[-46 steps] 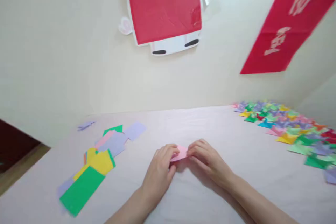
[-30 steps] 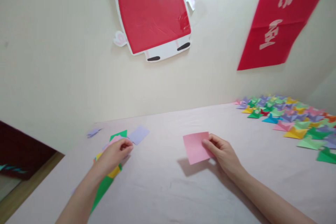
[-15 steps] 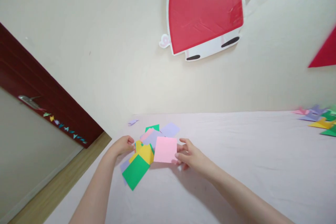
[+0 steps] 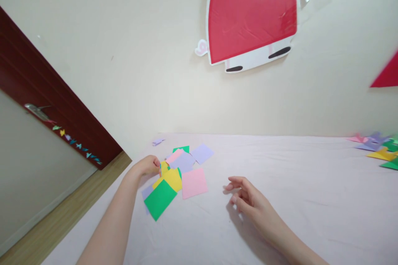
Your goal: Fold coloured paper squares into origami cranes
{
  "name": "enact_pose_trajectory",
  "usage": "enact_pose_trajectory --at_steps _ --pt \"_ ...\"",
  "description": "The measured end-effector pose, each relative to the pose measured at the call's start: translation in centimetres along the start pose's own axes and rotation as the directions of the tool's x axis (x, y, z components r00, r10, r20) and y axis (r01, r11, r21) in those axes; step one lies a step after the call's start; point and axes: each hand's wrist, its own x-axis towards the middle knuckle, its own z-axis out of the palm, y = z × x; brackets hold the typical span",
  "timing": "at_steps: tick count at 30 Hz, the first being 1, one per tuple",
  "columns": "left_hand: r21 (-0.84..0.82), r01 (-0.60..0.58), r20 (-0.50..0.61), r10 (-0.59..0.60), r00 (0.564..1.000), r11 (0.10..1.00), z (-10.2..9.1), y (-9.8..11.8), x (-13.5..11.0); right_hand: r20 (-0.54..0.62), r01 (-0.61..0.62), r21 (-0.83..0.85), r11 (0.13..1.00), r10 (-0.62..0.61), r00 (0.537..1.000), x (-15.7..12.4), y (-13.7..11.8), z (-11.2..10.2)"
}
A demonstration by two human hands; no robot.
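Several coloured paper sheets lie overlapping on the pale pink cloth. My left hand [image 4: 150,165] is at the pile's left edge, fingers curled in a pinch on a small bunch of coloured paper [image 4: 164,167] with yellow uppermost; the fingertips are partly hidden. A pink square sheet [image 4: 194,183] lies flat at the right of the pile. To its right, apart from it, my right hand [image 4: 248,198] hovers over the cloth with fingers loosely bent, apart and holding nothing. Nearest me is a green sheet [image 4: 160,200], partly over a yellow sheet [image 4: 172,179]. Lavender sheets [image 4: 202,153] lie toward the back.
Folded paper shapes [image 4: 381,149] in several colours sit at the far right near the wall. A small folded lavender piece [image 4: 158,142] rests at the back left. The cloth-covered surface [image 4: 280,165] meets a wall with a red cartoon cutout [image 4: 251,16]. A dark red door [image 4: 56,78] stands left.
My right hand has let go of the pink sheet and drawn back to the right. That sheet now lies flat beside the pile. My left hand has barely moved.
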Motion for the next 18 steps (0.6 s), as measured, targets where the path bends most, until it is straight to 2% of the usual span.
enact_pose_trajectory --at_steps 4,7,9,12,15,18 --pt "-0.091 -0.015 -0.094 0.006 0.996 0.996 0.4 0.0 -0.5 -0.003 0.042 -0.046 0.998 -0.042 0.999 -0.2 0.4 0.2" --pt "-0.141 -0.011 -0.185 -0.016 0.983 0.990 0.0 -0.3 -1.0 -0.008 0.047 -0.032 0.998 -0.047 0.999 -0.2 0.5 0.2" --pt "-0.163 -0.004 -0.272 -0.041 0.961 0.987 -1.1 -0.6 -1.5 -0.006 0.053 -0.020 0.998 -0.053 0.999 -0.2 0.5 0.2" --pt "-0.197 -0.007 -0.431 -0.080 0.899 0.980 -3.0 -0.3 -2.8 -0.004 0.058 -0.027 0.998 -0.058 0.998 -0.2 0.2 0.0" --pt "-0.233 -0.157 -0.533 0.008 0.846 0.960 -3.4 2.2 -4.7 -0.043 0.063 -0.074 0.995 -0.066 0.997 0.1 -0.4 -0.7" --pt "-0.285 -0.357 -0.504 0.177 0.845 0.890 -1.6 6.6 -6.8 -0.152 0.072 -0.122 0.990 -0.091 0.984 0.4 -1.5 -1.9"
